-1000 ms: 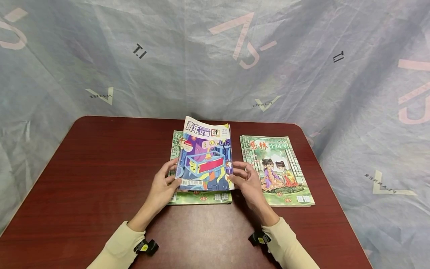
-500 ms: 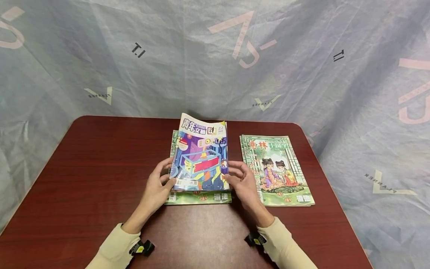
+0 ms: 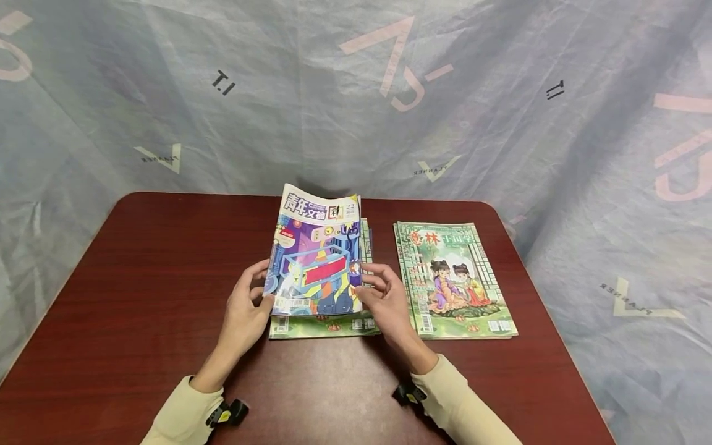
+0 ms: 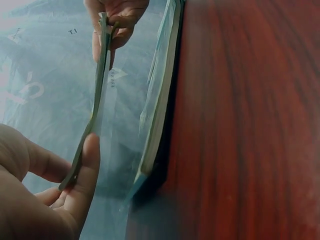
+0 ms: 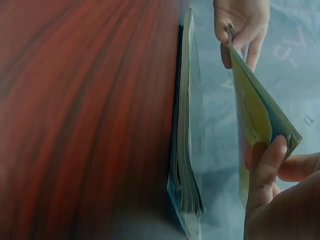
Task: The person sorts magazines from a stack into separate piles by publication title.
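Both hands hold a purple-covered magazine (image 3: 314, 253) by its two sides. My left hand (image 3: 243, 312) pinches its left edge, thumb on the cover and fingers underneath. On the opposite edge my right hand (image 3: 389, 304) pinches it near the lower corner. The wrist views show the magazine (image 4: 97, 92) raised above a stack of magazines (image 5: 185, 120), with a gap between. From above, it covers most of that stack, whose green top magazine (image 3: 328, 329) shows along the bottom and right. Its top left corner curls upward.
A second pile of green magazines (image 3: 461, 278), two children drawn on its cover, lies on the right of the dark red table (image 3: 139, 278). A grey printed sheet (image 3: 250, 123) hangs behind the table.
Both hands have moved left, carrying the purple magazine with them. More of the green magazine's right side now shows from underneath. The right pile stays in place.
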`<state>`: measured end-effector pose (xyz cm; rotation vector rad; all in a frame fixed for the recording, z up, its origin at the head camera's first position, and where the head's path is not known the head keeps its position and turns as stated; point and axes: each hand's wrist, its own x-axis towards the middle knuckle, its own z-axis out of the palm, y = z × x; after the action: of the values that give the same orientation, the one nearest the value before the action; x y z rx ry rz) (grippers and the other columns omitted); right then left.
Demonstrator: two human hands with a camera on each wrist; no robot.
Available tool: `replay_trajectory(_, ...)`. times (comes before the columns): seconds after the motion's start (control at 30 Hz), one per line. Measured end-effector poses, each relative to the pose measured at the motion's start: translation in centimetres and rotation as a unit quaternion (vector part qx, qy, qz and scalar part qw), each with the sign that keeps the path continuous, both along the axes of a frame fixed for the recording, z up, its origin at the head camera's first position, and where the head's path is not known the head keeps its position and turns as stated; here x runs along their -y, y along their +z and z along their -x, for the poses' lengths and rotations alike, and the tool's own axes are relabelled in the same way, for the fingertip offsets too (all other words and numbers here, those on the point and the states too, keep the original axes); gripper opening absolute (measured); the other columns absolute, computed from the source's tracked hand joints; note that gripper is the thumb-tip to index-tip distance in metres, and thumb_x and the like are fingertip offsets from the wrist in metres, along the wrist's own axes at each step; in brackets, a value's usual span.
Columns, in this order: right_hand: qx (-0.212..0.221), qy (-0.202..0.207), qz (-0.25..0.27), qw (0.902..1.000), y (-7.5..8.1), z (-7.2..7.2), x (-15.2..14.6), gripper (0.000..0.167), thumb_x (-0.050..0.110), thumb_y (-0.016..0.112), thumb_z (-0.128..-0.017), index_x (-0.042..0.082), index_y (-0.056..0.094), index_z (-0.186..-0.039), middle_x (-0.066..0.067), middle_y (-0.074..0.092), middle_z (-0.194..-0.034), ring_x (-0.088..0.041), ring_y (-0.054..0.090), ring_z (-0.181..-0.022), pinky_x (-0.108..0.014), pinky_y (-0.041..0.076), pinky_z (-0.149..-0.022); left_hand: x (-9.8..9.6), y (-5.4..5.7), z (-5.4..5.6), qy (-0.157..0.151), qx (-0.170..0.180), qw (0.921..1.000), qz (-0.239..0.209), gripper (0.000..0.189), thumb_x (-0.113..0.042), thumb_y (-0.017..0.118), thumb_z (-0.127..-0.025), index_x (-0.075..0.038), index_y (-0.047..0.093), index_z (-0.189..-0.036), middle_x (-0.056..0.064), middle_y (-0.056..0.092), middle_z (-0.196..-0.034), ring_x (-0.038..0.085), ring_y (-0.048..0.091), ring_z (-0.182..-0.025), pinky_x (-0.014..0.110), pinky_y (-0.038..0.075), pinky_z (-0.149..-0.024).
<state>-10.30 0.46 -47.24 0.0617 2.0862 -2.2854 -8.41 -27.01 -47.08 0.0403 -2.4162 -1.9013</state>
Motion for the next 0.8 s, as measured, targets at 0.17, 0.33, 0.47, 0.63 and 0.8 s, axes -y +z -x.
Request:
replay_trajectory(0.17, -0.005, 0.002, -0.003, 1.0, -0.1, -0.1, 1.0, 0.044, -0.015, 0.071, -0.098, -0.004, 0.066, -0.14, -0.029, 0.077, -0.122, -0.012, 0.078, -0.087, -0.023, 0.061, -0.074, 0.5, -0.2, 0.0, 0.029, -0.011, 0.9994, 0.012, 0.069, 0.023, 0.052, -0.093, 0.0, 0.052, -0.157, 0.023, 0.059, -0.139, 0.014, 0.07, -0.095, 0.018, 0.054, -0.07)
replay_trajectory(0.33, -0.002, 0.002, 0.005, 1.0, 0.0, -0.2, 2.0, 0.045, -0.016, 0.07, -0.097, -0.003, 0.067, -0.14, -0.029, 0.077, -0.121, -0.012, 0.077, -0.086, -0.023, 0.061, -0.074, 1.0, -0.1, 0.1, 0.051, -0.014, 0.9985, 0.019, 0.067, 0.022, 0.052, -0.089, 0.003, 0.052, -0.154, 0.023, 0.061, -0.134, 0.006, 0.068, -0.093, 0.016, 0.052, -0.072)
replay_trajectory(0.47, -0.008, 0.005, 0.005, 0.9999, 0.1, -0.4, 2.8, 0.046, -0.015, 0.07, -0.096, -0.004, 0.067, -0.14, -0.029, 0.078, -0.121, -0.011, 0.076, -0.085, -0.023, 0.061, -0.075, 1.3, 0.1, 0.1, 0.064, -0.007, 0.9977, 0.02, 0.062, 0.02, 0.055, -0.092, 0.003, 0.05, -0.151, 0.021, 0.061, -0.131, 0.001, 0.067, -0.091, 0.016, 0.051, -0.07)
replay_trajectory(0.63, -0.017, 0.006, 0.014, 0.9997, 0.0, -0.5, 3.6, 0.045, -0.015, 0.072, -0.096, -0.007, 0.065, -0.139, -0.03, 0.077, -0.12, -0.012, 0.077, -0.087, -0.023, 0.062, -0.076, 1.8, 0.2, 0.1, 0.08, -0.006, 0.9966, 0.019, 0.056, 0.016, 0.059, -0.094, 0.003, 0.051, -0.149, 0.02, 0.061, -0.127, -0.001, 0.067, -0.09, 0.016, 0.053, -0.068)
replay_trajectory(0.8, -0.023, 0.005, 0.028, 0.9993, -0.1, -0.5, 4.5, 0.045, -0.018, 0.071, -0.095, -0.009, 0.065, -0.138, -0.032, 0.077, -0.12, -0.011, 0.077, -0.089, -0.023, 0.063, -0.079, 2.7, 0.3, 0.3, 0.091, -0.006, 0.9955, 0.025, 0.058, 0.016, 0.059, -0.092, 0.003, 0.052, -0.148, 0.018, 0.062, -0.126, -0.002, 0.066, -0.088, 0.016, 0.054, -0.066)
